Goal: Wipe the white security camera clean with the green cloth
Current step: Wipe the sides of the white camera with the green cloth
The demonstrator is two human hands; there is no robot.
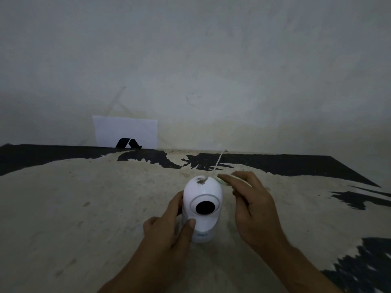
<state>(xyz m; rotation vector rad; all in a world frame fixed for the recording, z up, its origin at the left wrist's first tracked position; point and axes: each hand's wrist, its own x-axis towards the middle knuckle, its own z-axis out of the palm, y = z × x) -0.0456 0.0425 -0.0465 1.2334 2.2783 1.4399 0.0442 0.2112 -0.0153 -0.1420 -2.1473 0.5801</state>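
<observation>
The white security camera [202, 208] stands upright in the middle of the worn surface, its black lens facing me. A dark patch of dirt sits on its rounded top. My left hand [169, 227] grips the camera's lower left side, thumb across the front. My right hand [251, 206] hovers just right of the camera's top, fingers closed on a pale green cloth [222, 180]; only a thin edge of the cloth shows near the fingertips, close to the dirt. A white cord runs back from the camera toward the wall.
The surface [84, 208] is beige with worn black patches at the back and right. A white sheet of paper with a black mark [127, 132] leans against the grey wall at the back left.
</observation>
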